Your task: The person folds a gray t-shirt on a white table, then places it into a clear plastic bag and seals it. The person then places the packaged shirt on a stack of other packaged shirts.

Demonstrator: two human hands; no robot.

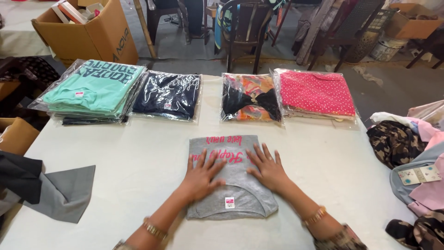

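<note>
At the far left edge of the desk (138,157) lies a loose grey cloth (64,192) with a dark one overlapping it. Behind it, along the back of the desk, a stack of mint-green shirts (92,90) in clear bags sits just beside a bagged navy shirt (167,95). A cardboard box (88,32) stands on the floor beyond them.

In the middle, near the front edge, a folded grey shirt (231,178) with pink lettering and a small tag lies flat on the desk. The left hand (202,175) rests palm down on its left half, fingers spread, its grip open and holding nothing. The right hand (267,167) presses flat on the right half in the same way, fingers splayed, grip open. The two hands are near each other but apart. Each wrist wears a gold bangle.

Behind the grey shirt lie a bagged multicoloured garment (251,98) and, touching it on the right, a bagged pink dotted garment (317,94). At the right edge is a heap of clothes (407,148), including camouflage and pink pieces.
</note>
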